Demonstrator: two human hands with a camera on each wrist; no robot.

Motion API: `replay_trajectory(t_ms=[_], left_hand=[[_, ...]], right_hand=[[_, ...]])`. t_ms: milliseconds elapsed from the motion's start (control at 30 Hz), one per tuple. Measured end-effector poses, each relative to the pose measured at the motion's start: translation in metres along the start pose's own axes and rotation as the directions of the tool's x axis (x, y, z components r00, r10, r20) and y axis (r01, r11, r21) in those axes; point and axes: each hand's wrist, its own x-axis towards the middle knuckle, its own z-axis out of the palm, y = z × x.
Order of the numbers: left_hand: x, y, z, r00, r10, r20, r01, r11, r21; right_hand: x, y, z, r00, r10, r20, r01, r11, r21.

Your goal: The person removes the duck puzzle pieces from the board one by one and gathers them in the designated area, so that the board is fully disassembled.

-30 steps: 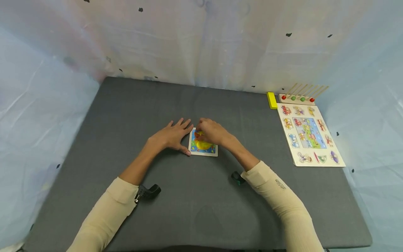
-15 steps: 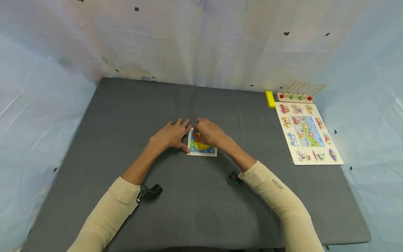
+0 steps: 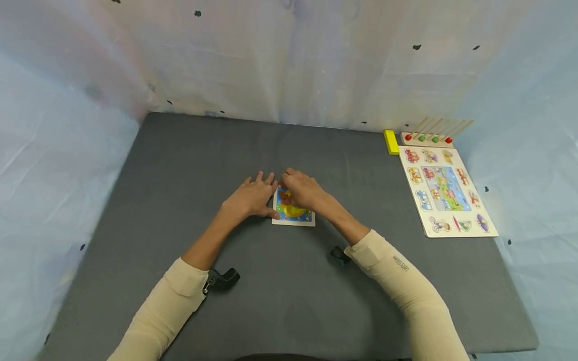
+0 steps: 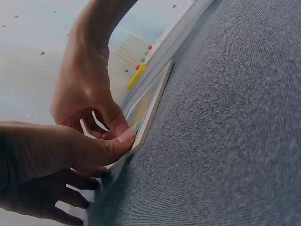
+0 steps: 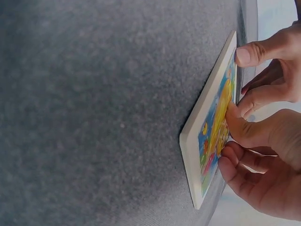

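Note:
A small square picture puzzle [image 3: 293,219], with a pale rim and a yellow duck on blue, lies flat on the dark table in the head view. My left hand [image 3: 253,196] rests at its left side, fingers spread and thumb on the rim. In the right wrist view, the left thumb [image 5: 244,56] lies at the far corner of the puzzle. Bent over the upper part of the picture is my right hand [image 3: 301,189], its thumb and fingertips on the picture surface. Whether a loose piece is between those fingertips, I cannot tell.
At the right of the table [image 3: 217,321] lies a larger wooden peg puzzle board [image 3: 417,216] with vehicle and toy pictures. Behind it stands a rack with upright sticks and coloured beads [image 3: 426,141], beside a yellow block [image 3: 391,142]. Plastic sheeting [image 3: 271,65] closes off the back and sides.
The left hand has turned slightly, its thumb now further over the puzzle's rim. The right hand stays over the upper part of the picture with little movement. The whole head view has shifted slightly.

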Motion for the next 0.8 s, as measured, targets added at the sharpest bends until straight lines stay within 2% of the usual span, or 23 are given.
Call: replay_trajectory(t_ms=[300, 467, 600, 800], left_hand=[[0.001, 0.009, 0.003, 1.000, -0.022, 0.000, 0.022, 1.000, -0.007], [0.000, 0.006, 0.004, 1.000, -0.023, 0.003, 0.023, 1.000, 0.003], [-0.001, 0.001, 0.006, 1.000, 0.003, -0.008, -0.003, 1.000, -0.003], [-0.004, -0.003, 0.005, 0.999, 0.036, 0.013, -0.036, 0.998, -0.056]], right_hand=[[-0.005, 0.003, 0.001, 0.999, -0.021, -0.028, 0.022, 0.999, 0.031], [-0.005, 0.003, 0.002, 0.997, -0.040, -0.069, 0.042, 0.999, 0.031], [-0.008, 0.003, 0.004, 0.994, -0.041, -0.105, 0.043, 0.999, 0.022], [-0.010, 0.003, 0.006, 0.987, -0.061, -0.151, 0.066, 0.997, 0.030]])
